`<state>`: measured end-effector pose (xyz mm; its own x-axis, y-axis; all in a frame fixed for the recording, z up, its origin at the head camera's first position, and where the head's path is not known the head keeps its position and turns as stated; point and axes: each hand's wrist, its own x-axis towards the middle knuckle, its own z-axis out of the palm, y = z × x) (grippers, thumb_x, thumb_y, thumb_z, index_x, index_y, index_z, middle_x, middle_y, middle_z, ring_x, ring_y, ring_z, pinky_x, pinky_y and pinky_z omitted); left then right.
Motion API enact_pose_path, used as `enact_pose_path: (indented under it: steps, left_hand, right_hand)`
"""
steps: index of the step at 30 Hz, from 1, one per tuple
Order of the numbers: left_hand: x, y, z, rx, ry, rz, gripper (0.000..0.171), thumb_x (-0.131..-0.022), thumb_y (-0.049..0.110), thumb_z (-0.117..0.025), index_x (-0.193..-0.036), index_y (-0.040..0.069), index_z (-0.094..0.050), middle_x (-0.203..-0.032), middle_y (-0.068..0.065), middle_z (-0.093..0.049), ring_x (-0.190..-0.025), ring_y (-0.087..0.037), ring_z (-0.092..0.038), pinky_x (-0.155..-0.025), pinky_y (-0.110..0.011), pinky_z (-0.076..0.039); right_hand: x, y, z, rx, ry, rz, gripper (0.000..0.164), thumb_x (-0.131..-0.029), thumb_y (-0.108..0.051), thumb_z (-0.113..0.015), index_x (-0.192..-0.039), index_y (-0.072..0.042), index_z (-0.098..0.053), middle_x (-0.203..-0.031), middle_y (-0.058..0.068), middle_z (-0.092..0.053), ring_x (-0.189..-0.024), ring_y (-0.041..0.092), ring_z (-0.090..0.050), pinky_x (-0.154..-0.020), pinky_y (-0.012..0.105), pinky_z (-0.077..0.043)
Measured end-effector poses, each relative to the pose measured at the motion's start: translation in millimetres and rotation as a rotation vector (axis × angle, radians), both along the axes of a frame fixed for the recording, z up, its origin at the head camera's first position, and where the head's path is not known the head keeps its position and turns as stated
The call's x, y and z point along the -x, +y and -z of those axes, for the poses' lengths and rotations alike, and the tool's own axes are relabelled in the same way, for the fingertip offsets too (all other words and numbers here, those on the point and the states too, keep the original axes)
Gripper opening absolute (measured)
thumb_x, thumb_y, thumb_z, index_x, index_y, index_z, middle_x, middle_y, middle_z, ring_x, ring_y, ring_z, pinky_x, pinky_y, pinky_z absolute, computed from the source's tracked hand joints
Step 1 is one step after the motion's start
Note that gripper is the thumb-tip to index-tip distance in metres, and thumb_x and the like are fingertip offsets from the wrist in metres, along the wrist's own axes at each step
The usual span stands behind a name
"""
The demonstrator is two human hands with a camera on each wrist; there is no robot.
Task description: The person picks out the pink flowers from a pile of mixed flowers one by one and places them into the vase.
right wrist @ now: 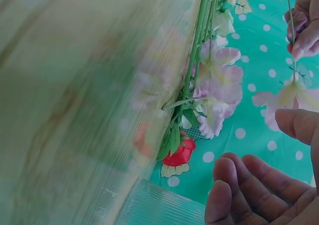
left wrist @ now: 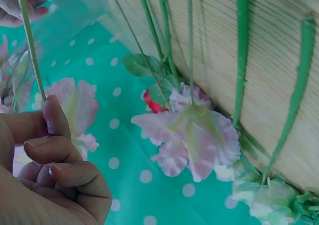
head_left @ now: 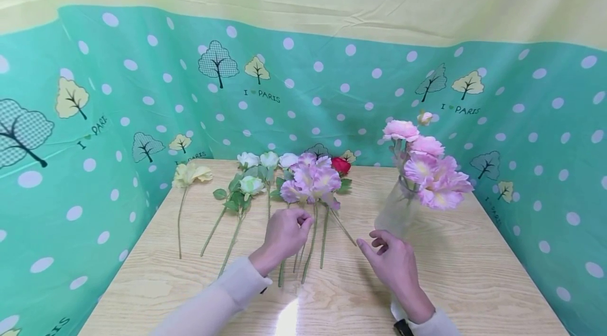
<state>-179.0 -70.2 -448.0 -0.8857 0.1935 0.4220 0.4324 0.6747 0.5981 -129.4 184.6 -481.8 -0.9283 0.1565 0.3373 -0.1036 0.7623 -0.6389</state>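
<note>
My left hand (head_left: 288,231) pinches the thin green stem (left wrist: 31,46) of a pale purple, ruffled flower between thumb and fingertips. That flower's bloom (right wrist: 291,96) shows below the pinching fingers in the right wrist view. In the head view it overlaps other purple blooms (head_left: 313,178), so I cannot tell them apart. My right hand (head_left: 394,263) is raised in front of the vase, fingers relaxed and apart, holding nothing. The clear ribbed vase (head_left: 394,210) stands on the right, bearing pink and purple flowers (head_left: 436,178) that lean right.
On the wooden table (head_left: 474,273) lie a pale yellow flower (head_left: 192,174) at left, several white-green roses (head_left: 251,185), and a red rose (head_left: 341,165) behind the purple blooms. Stems point toward me. A green dotted cloth (head_left: 332,99) hangs around the back and sides.
</note>
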Motion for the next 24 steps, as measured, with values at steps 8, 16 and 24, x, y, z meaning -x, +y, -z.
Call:
enact_pose_path:
  steps: [8, 16, 24]
  left_hand:
    - [-0.1, 9.3, -2.2, 0.003, -0.034, 0.002, 0.009, -0.091, 0.014, -0.077, -0.082, 0.015, -0.079, -0.072, 0.007, -0.072, -0.057, 0.000, -0.059, -0.057, -0.022, -0.050]
    - [-0.8, 20.1, -4.7, -0.013, -0.014, 0.022, 0.009, -0.091, 0.015, -0.077, -0.082, 0.014, -0.079, -0.072, 0.007, -0.073, -0.059, -0.001, -0.061, -0.058, -0.023, -0.051]
    - [-0.5, 29.0, -5.0, 0.000, 0.004, 0.049, 0.015, -0.092, 0.016, -0.077, -0.077, 0.017, -0.077, -0.067, 0.009, -0.069, -0.056, 0.001, -0.057, -0.056, -0.021, -0.048]
  right_hand:
    - [-0.4, -2.8, 0.1, -0.004, 0.007, -0.012, 0.032, -0.083, -0.036, -0.086, -0.101, -0.010, -0.078, -0.079, -0.002, -0.073, -0.065, 0.007, -0.063, -0.058, 0.028, -0.050]
    - [-0.6, -11.6, -2.0, 0.018, 0.045, -0.032, 0.028, -0.082, -0.033, -0.088, -0.097, -0.011, -0.078, -0.078, -0.003, -0.073, -0.063, 0.007, -0.064, -0.058, 0.026, -0.051]
    - [0.9, -22.3, -6.0, 0.038, 0.071, -0.075, 0.026, -0.082, -0.031, -0.088, -0.095, -0.011, -0.079, -0.076, -0.004, -0.072, -0.062, 0.006, -0.062, -0.057, 0.024, -0.051]
